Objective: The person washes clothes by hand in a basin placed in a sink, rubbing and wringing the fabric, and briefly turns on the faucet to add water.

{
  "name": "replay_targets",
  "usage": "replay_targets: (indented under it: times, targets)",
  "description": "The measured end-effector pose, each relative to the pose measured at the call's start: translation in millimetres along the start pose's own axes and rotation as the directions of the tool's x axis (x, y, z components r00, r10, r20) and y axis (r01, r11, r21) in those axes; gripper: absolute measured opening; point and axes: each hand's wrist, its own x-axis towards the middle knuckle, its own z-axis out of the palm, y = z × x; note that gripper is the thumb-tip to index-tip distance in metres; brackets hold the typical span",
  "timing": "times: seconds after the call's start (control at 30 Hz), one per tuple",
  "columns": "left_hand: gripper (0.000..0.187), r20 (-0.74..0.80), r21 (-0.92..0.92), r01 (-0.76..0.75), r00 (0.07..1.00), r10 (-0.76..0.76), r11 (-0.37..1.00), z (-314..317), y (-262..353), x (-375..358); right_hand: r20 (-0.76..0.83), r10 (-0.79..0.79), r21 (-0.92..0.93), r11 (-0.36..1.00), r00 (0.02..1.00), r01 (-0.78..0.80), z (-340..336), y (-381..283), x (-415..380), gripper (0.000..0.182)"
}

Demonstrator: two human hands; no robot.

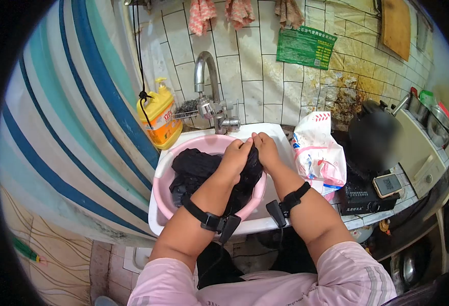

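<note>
A pink basin (159, 191) sits in the white sink (280, 196), with a bunched black cloth (196, 166) and some water inside. At the basin's back right rim, my left hand (236, 157) and my right hand (266, 152) are close together. Both hands have their fingers closed on the black cloth, part of which hangs between them into the basin. Behind the basin rises a metal faucet (206, 104), its spout above the back rim. Black straps with small devices are on both forearms.
A yellow detergent bottle (163, 117) stands behind the sink at the left. To the right are a white and pink plastic bag (318, 153), a black stove (359, 196), a dark pan (372, 135) and a small device with a screen (387, 184).
</note>
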Motion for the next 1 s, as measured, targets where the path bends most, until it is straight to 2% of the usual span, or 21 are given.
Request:
replay_targets:
  times: [0.03,0.1,0.13,0.2,0.23,0.27,0.3,0.33,0.37,0.4,0.47,0.53,0.57,0.63,0.7,0.73,0.8,0.83,0.87,0.93,1.0]
  targets:
    - [0.034,0.001,0.005,-0.002,1.0,0.002,1.0,-1.9,0.7,1.9,-0.004,0.023,0.005,1.0,1.0,-0.023,-3.0,-2.6,-0.2,0.033]
    - [0.036,-0.029,-0.262,-0.024,0.999,0.017,0.965,-8.7,-1.7,9.3,-0.008,0.045,0.013,0.999,0.999,-0.045,-6.7,-12.5,-2.4,0.03]
    - [0.036,-0.031,-0.259,-0.024,0.999,0.017,0.966,-13.0,-8.6,17.7,-0.002,0.111,0.113,0.987,0.994,-0.11,-8.3,-20.1,-5.4,0.028]
    - [0.037,-0.276,-0.2,-0.137,0.958,0.079,0.97,-20.2,-14.8,30.3,0.013,0.174,0.21,0.962,0.985,-0.173,-6.8,-19.2,-6.9,0.029]
    - [0.029,-0.304,-0.322,-0.149,0.952,0.047,0.935,-22.8,-13.6,32.2,-0.055,0.039,0.074,0.997,0.998,-0.035,-3.5,-12.6,-6.7,0.032]
    - [0.029,-0.305,-0.322,-0.148,0.951,0.045,0.935,-24.1,-12.8,34.0,-0.103,-0.104,-0.07,0.993,0.989,0.097,-1.2,-6.4,-6.1,0.037]
    - [0.026,-0.299,-0.451,-0.134,0.954,-0.008,0.883,-24.6,-8.3,31.8,0.016,-0.015,0.072,0.997,1.0,0.014,-1.0,-6.7,-6.1,0.044]
    - [0.022,-0.285,-0.569,-0.117,0.956,-0.062,0.814,-23.6,0.6,23.8,0.018,-0.009,0.072,0.997,1.0,0.008,1.6,-5.1,-7.1,0.044]
    - [0.018,-0.232,-0.612,-0.094,0.97,-0.065,0.785,-22.0,8.6,13.9,0.182,-0.029,0.209,0.978,0.983,-0.01,5.9,-4.0,-8.3,0.048]
    - [0.018,-0.23,-0.61,-0.089,0.971,-0.069,0.787,-22.1,3.7,16.4,0.335,-0.071,0.338,0.94,0.94,-0.05,9.6,-8.0,-10.8,0.051]
    - [0.018,-0.107,-0.582,-0.096,0.993,0.042,0.807,-24.5,-7.3,23.2,0.312,-0.039,0.294,0.954,0.949,-0.058,10.4,-13.3,-19.9,0.059]
    - [0.02,-0.054,-0.525,-0.03,0.999,0.002,0.85,-23.9,-7.1,21.4,0.248,-0.074,0.095,0.994,0.966,0.052,9.1,-10.5,-19.8,0.06]
    - [0.02,0.007,-0.491,-0.02,1.0,0.026,0.871,-23.4,-7.8,22.1,0.248,-0.069,0.096,0.994,0.966,0.046,7.9,-9.3,-19.0,0.06]
    - [0.027,0.04,-0.338,-0.031,0.998,0.048,0.941,-24.4,-7.9,25.2,0.282,0.101,0.216,0.962,0.954,-0.165,3.9,-10.8,-15.4,0.059]
    - [0.027,-0.033,-0.281,-0.073,0.997,0.067,0.957,-26.2,-6.4,24.7,0.34,0.278,0.406,0.818,0.898,-0.407,-12.1,-40.7,-19.0,0.057]
    - [0.028,-0.104,-0.223,-0.114,0.99,0.092,0.968,-27.9,-4.1,24.3,0.338,0.278,0.411,0.816,0.899,-0.407,-9.7,-34.3,-15.4,0.057]
    - [0.031,-0.138,-0.229,-0.111,0.987,0.081,0.967,-34.6,-11.8,33.1,0.438,0.241,0.778,0.38,0.866,-0.5,-7.2,-18.7,-5.2,0.052]
    - [0.033,-0.177,-0.167,-0.073,0.983,0.043,0.983,-36.5,-11.1,32.3,0.504,0.126,0.816,0.256,0.854,-0.519,-11.6,-15.3,0.4,0.056]
    - [0.036,-0.217,-0.107,-0.032,0.976,0.008,0.994,-37.6,-10.7,31.3,0.504,0.126,0.816,0.255,0.855,-0.518,-11.5,-11.8,0.7,0.056]
    - [0.04,-0.149,-0.09,-0.026,0.989,0.013,0.996,-37.7,-7.5,26.9,0.279,0.282,0.909,0.231,0.918,-0.347,-22.0,-30.0,-4.6,0.06]
    - [0.045,-0.079,-0.072,-0.022,0.997,0.017,0.997,-35.5,-2.2,19.6,0.284,0.252,0.926,0.178,0.925,-0.333,-30.9,-38.2,-6.3,0.064]
